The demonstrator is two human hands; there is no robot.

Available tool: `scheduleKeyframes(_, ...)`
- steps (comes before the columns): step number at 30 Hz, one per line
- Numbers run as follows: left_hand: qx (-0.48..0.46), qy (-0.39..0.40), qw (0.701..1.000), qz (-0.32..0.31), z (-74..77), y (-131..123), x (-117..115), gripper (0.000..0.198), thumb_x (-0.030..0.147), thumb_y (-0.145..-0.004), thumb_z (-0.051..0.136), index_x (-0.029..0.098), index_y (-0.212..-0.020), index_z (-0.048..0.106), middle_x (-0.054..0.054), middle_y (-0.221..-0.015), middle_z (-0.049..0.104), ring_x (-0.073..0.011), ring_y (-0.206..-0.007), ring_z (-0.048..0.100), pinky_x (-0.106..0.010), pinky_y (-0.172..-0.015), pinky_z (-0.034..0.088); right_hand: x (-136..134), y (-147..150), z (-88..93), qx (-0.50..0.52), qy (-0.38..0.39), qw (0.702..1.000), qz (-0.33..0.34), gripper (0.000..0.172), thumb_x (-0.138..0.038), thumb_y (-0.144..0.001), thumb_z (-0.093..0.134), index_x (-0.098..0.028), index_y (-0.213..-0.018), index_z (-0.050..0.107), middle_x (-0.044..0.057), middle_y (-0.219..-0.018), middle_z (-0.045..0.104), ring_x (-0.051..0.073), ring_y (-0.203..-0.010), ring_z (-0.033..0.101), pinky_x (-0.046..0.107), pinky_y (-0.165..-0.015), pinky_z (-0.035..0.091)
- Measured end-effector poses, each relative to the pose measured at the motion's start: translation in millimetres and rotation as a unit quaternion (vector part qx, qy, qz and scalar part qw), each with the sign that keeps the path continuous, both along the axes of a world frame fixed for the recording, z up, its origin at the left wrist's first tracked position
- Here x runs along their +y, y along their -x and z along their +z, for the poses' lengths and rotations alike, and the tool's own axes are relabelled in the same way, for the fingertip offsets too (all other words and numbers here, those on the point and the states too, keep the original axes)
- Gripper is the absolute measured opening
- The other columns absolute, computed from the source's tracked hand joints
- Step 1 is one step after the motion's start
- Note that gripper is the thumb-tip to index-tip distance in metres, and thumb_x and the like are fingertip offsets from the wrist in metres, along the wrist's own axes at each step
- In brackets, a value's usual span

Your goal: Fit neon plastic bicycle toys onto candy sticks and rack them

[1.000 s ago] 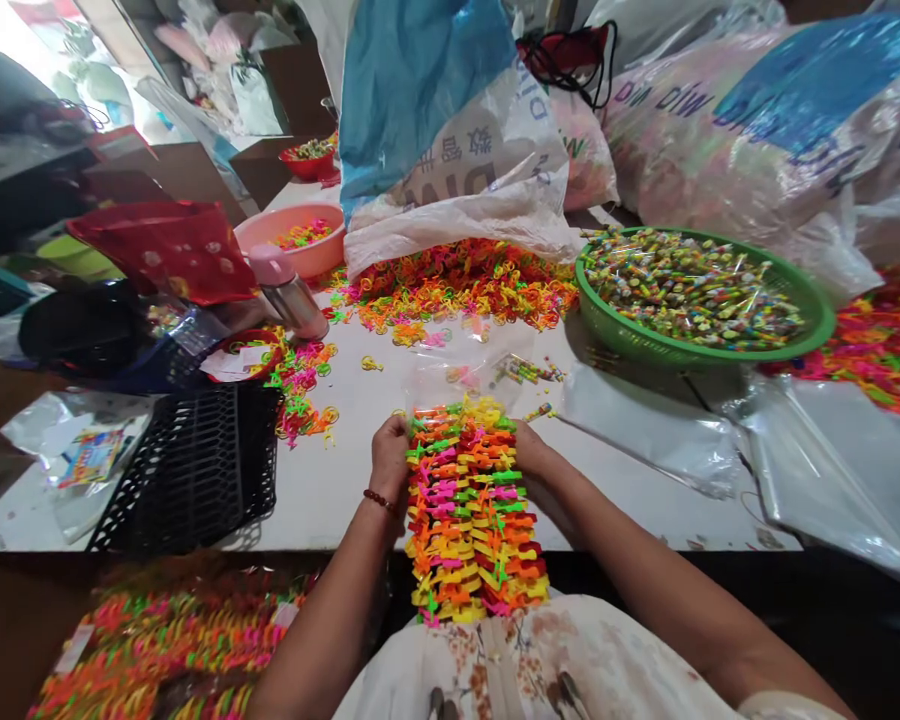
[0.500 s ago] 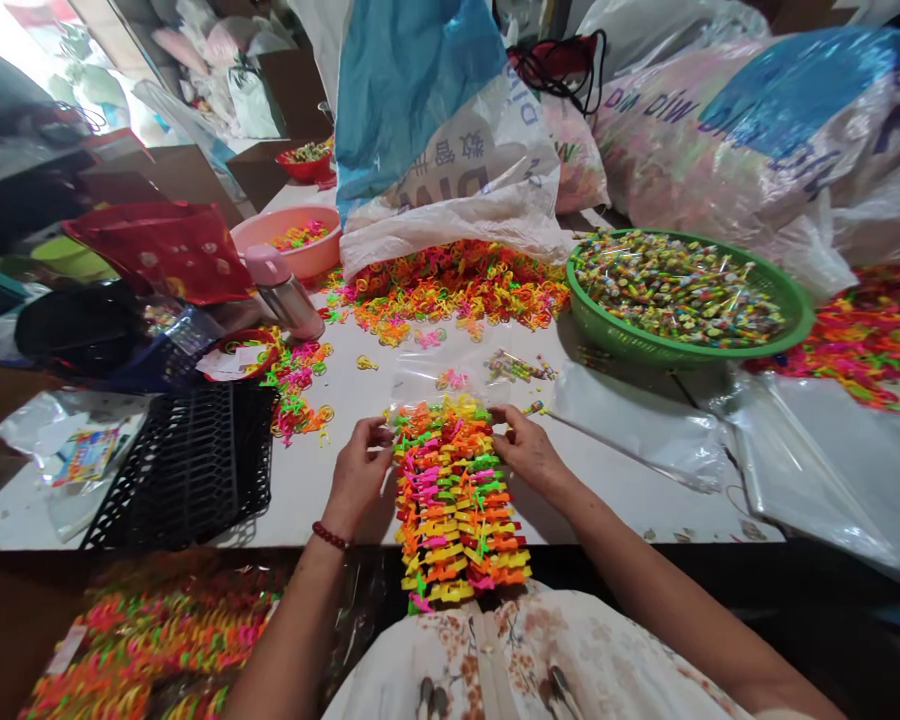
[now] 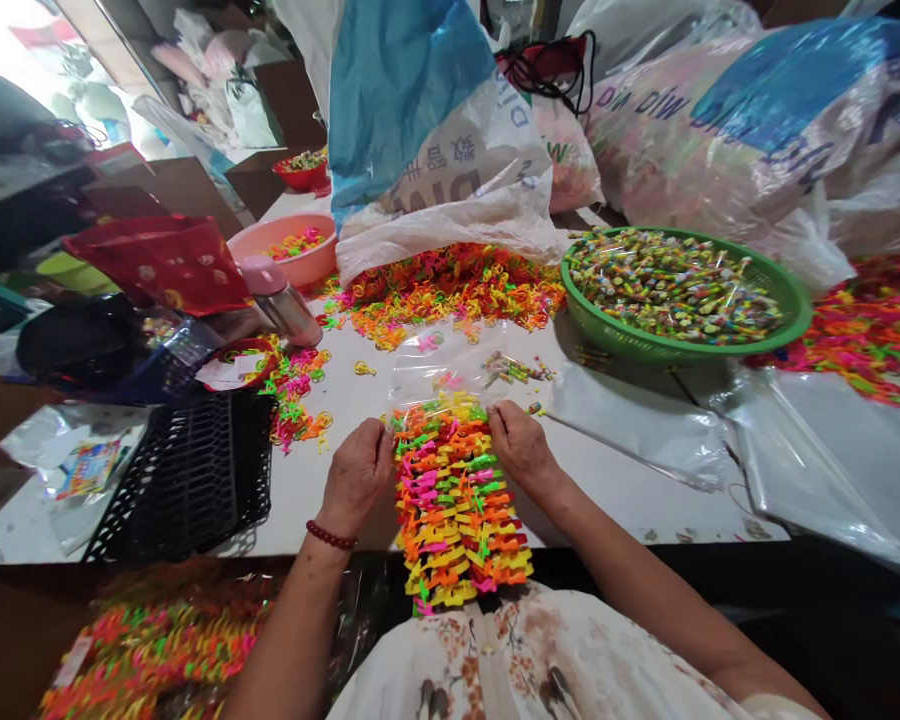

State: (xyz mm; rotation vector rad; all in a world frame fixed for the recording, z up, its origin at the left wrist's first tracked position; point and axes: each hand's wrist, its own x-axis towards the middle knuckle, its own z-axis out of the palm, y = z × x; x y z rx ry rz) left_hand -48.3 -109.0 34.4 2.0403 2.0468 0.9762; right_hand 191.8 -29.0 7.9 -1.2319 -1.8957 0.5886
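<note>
A long stack of small neon plastic pieces point(image 3: 454, 500), orange, yellow, pink and green, runs from the white table's point(image 3: 330, 470) near edge onto my lap. Its far end sits in the mouth of a clear plastic bag point(image 3: 450, 365) lying flat on the table. My left hand point(image 3: 358, 475) pinches the bag's left edge beside the stack, fingers closed. On the other side, my right hand point(image 3: 521, 445) grips the bag's right edge in the same way. A red bead bracelet circles my left wrist.
A green basket point(image 3: 795, 300) of wrapped candies stands at the right. Loose neon pieces point(image 3: 450, 285) spill from a big white and blue sack point(image 3: 435, 130). A black mesh basket point(image 3: 187, 470), a pink bowl point(image 3: 300, 265), a pink-capped bottle point(image 3: 281, 300) and flat clear bags point(image 3: 832, 460) are around.
Both hands slid from the stack's sides to the bag's mouth edges. The stack's far end now lies further inside the clear bag.
</note>
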Motion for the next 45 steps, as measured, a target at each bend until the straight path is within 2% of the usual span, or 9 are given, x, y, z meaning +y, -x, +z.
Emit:
scheduleKeyframes(3, 0.051, -0.014, 0.998, -0.021, 5.4, -1, -8, 0.023, 0.028, -0.097, 0.04, 0.021, -0.076, 0.047, 0.001, -0.068, 0.051, -0.0146, -0.064, 0.048, -0.027, -0.063, 0.036, -6, -9, 5.9, -0.062, -0.057, 0.996, 0.034, 0.03, -0.031, -0.098, 0.035, -0.022, -0.073, 0.048, 0.004, -0.072, 0.055, 0.016, -0.065, 0.048, 0.028, -0.064, 0.038)
scheduleKeyframes(9, 0.106, -0.017, 0.993, -0.047, 8.0, -11, -6, 0.025, 0.027, -0.098, 0.038, 0.021, -0.076, 0.046, -0.001, -0.07, 0.052, -0.0157, -0.068, 0.05, -0.029, -0.067, 0.037, -10, -5, 15.5, -0.054, 0.008, 0.998, 0.021, 0.037, -0.038, -0.102, 0.031, -0.022, -0.075, 0.05, 0.002, -0.073, 0.058, 0.015, -0.066, 0.053, 0.026, -0.065, 0.039)
scheduleKeyframes(15, 0.115, -0.01, 0.991, -0.063, 11.1, -9, -5, 0.019, 0.023, -0.097, 0.038, 0.021, -0.08, 0.046, -0.002, -0.074, 0.053, -0.0164, -0.07, 0.049, -0.03, -0.067, 0.038, -8, -8, 18.3, -0.147, -0.119, 0.981, 0.05, 0.026, -0.028, -0.1, 0.037, -0.019, -0.088, 0.059, 0.008, -0.085, 0.065, 0.019, -0.08, 0.059, 0.029, -0.074, 0.043)
scheduleKeyframes(21, 0.176, 0.033, 0.972, -0.153, 15.4, -4, -29, 0.017, 0.009, -0.089, 0.041, 0.02, -0.079, 0.048, -0.004, -0.075, 0.054, -0.019, -0.071, 0.048, -0.033, -0.066, 0.039, -25, -33, 13.4, -0.247, -0.16, 0.948, 0.118, 0.02, -0.015, -0.097, 0.039, -0.017, -0.088, 0.057, 0.008, -0.081, 0.062, 0.019, -0.076, 0.055, 0.03, -0.069, 0.042)
scheduleKeyframes(27, 0.195, 0.09, 0.957, -0.197, 21.0, -7, -54, 0.015, 0.013, -0.089, 0.043, 0.02, -0.078, 0.05, -0.004, -0.075, 0.055, -0.0183, -0.068, 0.048, -0.033, -0.064, 0.039, -44, -51, 20.5, -0.279, -0.11, 0.93, 0.21, 0.019, -0.008, -0.091, 0.039, -0.019, -0.086, 0.053, 0.006, -0.079, 0.058, 0.018, -0.072, 0.053, 0.028, -0.064, 0.04)
scheduleKeyframes(32, 0.138, 0.074, 0.973, -0.167, 5.2, -2, -57, 0.008, 0.015, -0.087, 0.045, 0.019, -0.09, 0.052, -0.007, -0.087, 0.06, -0.0194, -0.08, 0.056, -0.034, -0.073, 0.046, -47, -53, 27.6, -0.222, -0.074, 0.944, 0.231, 0.011, -0.017, -0.093, 0.042, -0.02, -0.091, 0.052, 0.008, -0.087, 0.06, 0.019, -0.08, 0.057, 0.03, -0.071, 0.046)
scheduleKeyframes(36, 0.032, 0.086, 0.991, -0.1, -20.5, 0, -44, 0.026, 0.017, -0.089, 0.044, 0.016, -0.115, 0.05, -0.01, -0.101, 0.062, -0.0185, -0.086, 0.06, -0.031, -0.075, 0.047, -38, -50, 10.9, -0.18, -0.031, 0.967, 0.178, 0.022, -0.018, -0.091, 0.045, -0.018, -0.113, 0.05, 0.012, -0.105, 0.062, 0.021, -0.089, 0.062, 0.032, -0.076, 0.05)
scheduleKeyframes(40, -0.022, 0.157, 0.98, -0.12, -36.7, -1, -32, 0.017, 0.022, -0.093, 0.041, 0.021, -0.089, 0.058, -0.004, -0.082, 0.064, -0.0162, -0.075, 0.06, -0.027, -0.068, 0.044, -33, -47, -5.3, -0.197, -0.007, 0.961, 0.193, 0.018, -0.019, -0.093, 0.042, -0.017, -0.104, 0.056, 0.01, -0.094, 0.067, 0.021, -0.084, 0.064, 0.031, -0.074, 0.049)
scheduleKeyframes(45, -0.027, 0.183, 0.976, -0.114, -33.9, -4, -40, 0.023, 0.022, -0.092, 0.042, 0.021, -0.071, 0.053, -0.002, -0.068, 0.06, -0.0144, -0.061, 0.054, -0.026, -0.058, 0.037, -45, -51, 4.3, -0.283, 0.014, 0.943, 0.176, 0.016, -0.018, -0.09, 0.045, -0.018, -0.08, 0.058, 0.008, -0.076, 0.066, 0.019, -0.069, 0.06, 0.028, -0.062, 0.042)
